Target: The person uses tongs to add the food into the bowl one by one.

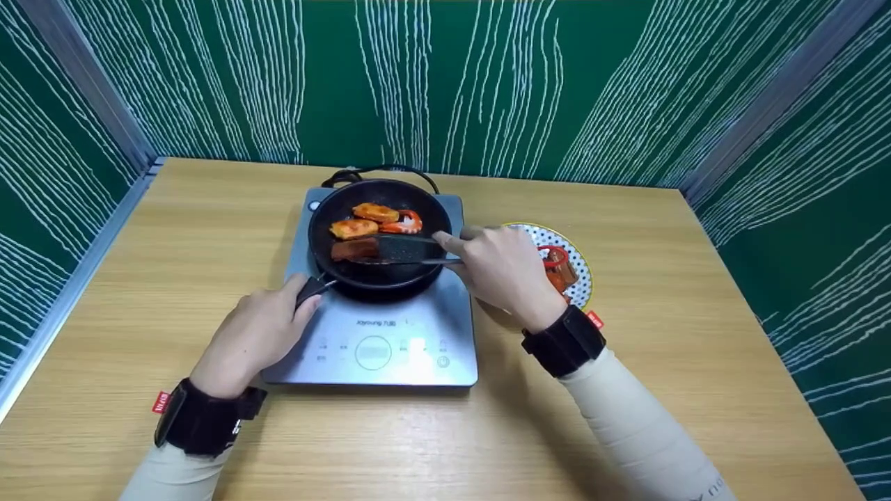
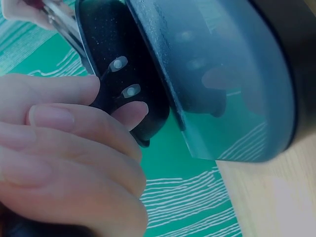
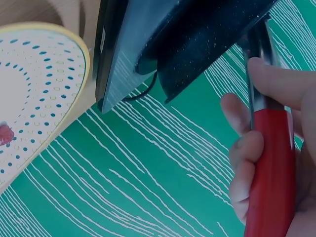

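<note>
While the right hand (image 1: 505, 275) curls round the red-handled tongs (image 3: 272, 168), the left hand (image 1: 261, 334) wraps the pan handle (image 1: 311, 291) — a closed grip on each. A brown piece (image 1: 351, 250) lies at the tongs' far ends, well out from the right hand's fingers; whether it's pinched I can't tell. Just beyond it in the pan (image 1: 435, 216) sit two orange pieces (image 1: 353, 229) and a red-and-white curl (image 1: 404, 226). The cooker (image 1: 418, 313) is underneath — a dotted plate (image 1: 583, 261) beside it on the bench (image 1: 661, 292).
</note>
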Tool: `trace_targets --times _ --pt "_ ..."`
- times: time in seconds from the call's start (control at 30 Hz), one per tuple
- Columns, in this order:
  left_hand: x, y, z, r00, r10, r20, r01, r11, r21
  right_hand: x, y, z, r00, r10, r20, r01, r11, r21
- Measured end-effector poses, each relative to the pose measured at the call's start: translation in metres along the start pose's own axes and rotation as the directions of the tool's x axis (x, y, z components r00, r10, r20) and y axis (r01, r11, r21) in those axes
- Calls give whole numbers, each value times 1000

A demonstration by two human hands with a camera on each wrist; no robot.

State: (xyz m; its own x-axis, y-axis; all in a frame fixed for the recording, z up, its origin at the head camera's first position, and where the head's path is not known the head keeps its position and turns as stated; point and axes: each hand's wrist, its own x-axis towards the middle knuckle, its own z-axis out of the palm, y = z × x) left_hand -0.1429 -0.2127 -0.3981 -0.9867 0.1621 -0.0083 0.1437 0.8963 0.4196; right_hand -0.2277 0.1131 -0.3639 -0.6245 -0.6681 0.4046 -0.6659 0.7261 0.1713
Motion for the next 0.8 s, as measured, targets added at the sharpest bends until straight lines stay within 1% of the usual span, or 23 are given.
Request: trace_targets --times 0.1,0.23,0.4,0.47,0.53,0.67,0.73,0.8 --pt "0 0 -1 1000 5 -6 -5 1000 2 0 0 1 1000 6 -3 -6 1000 -22" --pt "0 0 -1 1000 -4 0 4 1000 -6 0 -1 5 1000 14 -1 -14 999 -38" --pt "1 -1 0 1000 -19 16 19 1000 -12 -2 -3 7 1000 28 -8 -28 1000 -13" --pt "1 -1 1 1000 -17 15 18 1000 -12 -4 -3 5 999 34 -6 -34 999 8" --pt "1 -1 1 1000 -16 10 16 1000 -9 -7 0 1 999 36 -20 -35 999 25" --pt "1 -1 1 1000 -10 5 10 1000 -13 -21 17 -10 995 55 -83 -53 998 29" --pt "0 0 1 1000 -11 8 11 1000 -12 -33 31 -16 991 78 -110 -76 997 27" --pt "1 0 0 1000 -13 13 14 1000 -12 -47 47 -22 987 109 -116 -105 994 38"
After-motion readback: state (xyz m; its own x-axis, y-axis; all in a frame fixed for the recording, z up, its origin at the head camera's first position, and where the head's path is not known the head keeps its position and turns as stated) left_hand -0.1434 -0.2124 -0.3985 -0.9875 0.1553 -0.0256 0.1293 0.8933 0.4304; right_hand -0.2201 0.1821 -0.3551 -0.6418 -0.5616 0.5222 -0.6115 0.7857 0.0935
